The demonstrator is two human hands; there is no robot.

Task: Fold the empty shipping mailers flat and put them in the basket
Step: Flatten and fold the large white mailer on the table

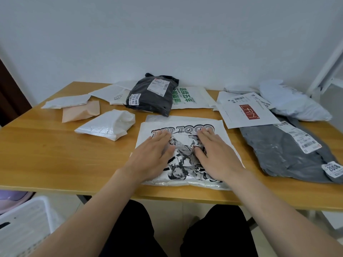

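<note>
I am watching both hands pressing down on the printed mailer (182, 127), a white bag with a black cartoon drawing and block lettering, which is lying flat at the near middle of the table (55, 154). The left hand (150, 154) is lying palm-down on its left half with the fingers straight and together. The right hand (219, 154) is lying the same way on its right half, fingers stretched out and gripping nothing. The two hands are sitting close together, with a narrow strip of the drawing showing between them.

Just left of this bag a crumpled white mailer (107, 125) is lying on the wood. Beyond that, a peach mailer (79, 112) is touching a flat white mailer (65, 102). At the far middle a black mailer (152, 97) with shipping labels is resting partly over a green-lettered mailer (191, 98). To the right, a white mailer with a red square (246, 112) is overlapping the top of a grey mailer (285, 153), and a pale puffy mailer (293, 102) is lying behind both.

The white basket (31, 216) is standing on the floor at lower left, below the table's near edge and beside my operator's left forearm. The person's dark-trousered legs are showing under the table.
</note>
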